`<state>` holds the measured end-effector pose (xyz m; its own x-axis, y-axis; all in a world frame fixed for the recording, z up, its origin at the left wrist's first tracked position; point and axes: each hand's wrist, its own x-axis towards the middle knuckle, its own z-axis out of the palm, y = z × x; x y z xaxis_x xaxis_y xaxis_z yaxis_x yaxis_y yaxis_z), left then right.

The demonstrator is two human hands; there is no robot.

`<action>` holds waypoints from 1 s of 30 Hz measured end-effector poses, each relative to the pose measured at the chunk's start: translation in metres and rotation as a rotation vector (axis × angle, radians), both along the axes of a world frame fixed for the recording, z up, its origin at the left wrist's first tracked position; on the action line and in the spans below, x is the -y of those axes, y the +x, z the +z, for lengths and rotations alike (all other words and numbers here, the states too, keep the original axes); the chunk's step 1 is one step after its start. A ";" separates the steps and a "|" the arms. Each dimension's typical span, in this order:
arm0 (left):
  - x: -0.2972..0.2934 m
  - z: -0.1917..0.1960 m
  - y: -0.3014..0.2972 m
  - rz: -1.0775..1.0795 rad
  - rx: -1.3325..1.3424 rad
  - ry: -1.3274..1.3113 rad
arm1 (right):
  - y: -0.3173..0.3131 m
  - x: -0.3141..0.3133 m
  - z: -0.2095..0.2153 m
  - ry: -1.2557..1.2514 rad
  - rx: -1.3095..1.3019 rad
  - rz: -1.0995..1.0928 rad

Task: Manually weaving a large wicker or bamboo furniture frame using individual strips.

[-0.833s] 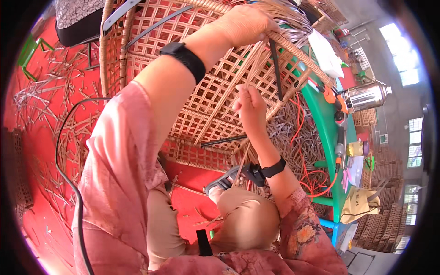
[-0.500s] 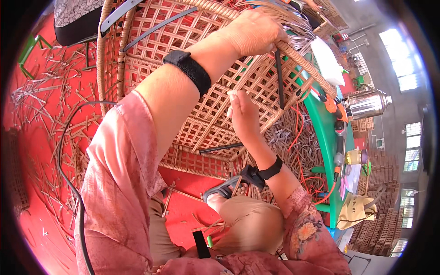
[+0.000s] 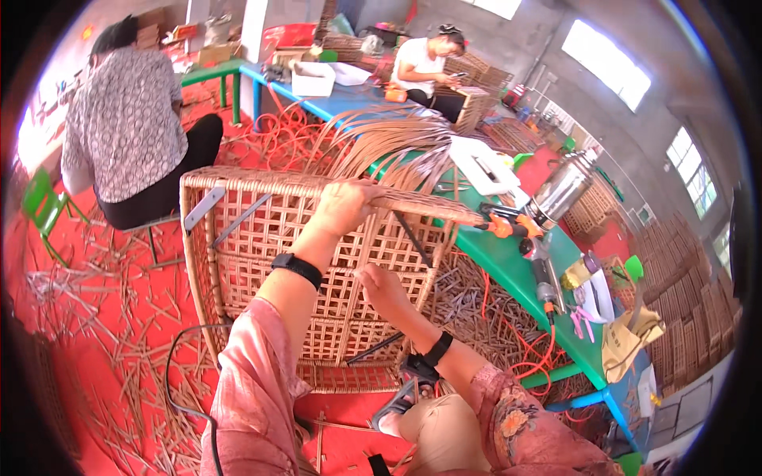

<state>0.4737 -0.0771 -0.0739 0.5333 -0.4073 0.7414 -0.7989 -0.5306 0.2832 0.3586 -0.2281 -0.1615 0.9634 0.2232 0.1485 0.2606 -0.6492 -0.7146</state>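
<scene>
A large woven rattan basket (image 3: 319,321) with an open lattice stands tilted in front of me. My left hand (image 3: 347,206) is closed over its upper rim, and the fingertips behind the rim are hidden. Lower down, my right hand (image 3: 385,290) is held against the lattice, thumb up and fingers pressed together. Whatever strand may be in that pinch is too small to make out. Flat grey metal strips lie across the basket's upper left corner, and dark bars cross other corners.
To the right runs a green bench (image 3: 500,266) bearing a power tool (image 3: 542,274), a steel flask (image 3: 563,190) and long loose rattan strips (image 3: 397,143). A cloth bag (image 3: 631,343) hangs at its near end. Cut strips litter the red floor. Two people sit beyond, one beside a green chair (image 3: 46,208).
My view has tilted up, so the basket and both hands appear lower, and the co-workers and far benches have come into view. The left hand stays on the rim.
</scene>
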 end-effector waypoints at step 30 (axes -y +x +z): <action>-0.015 0.008 0.020 -0.115 -0.452 -0.007 | 0.037 0.044 0.154 0.004 -0.416 0.067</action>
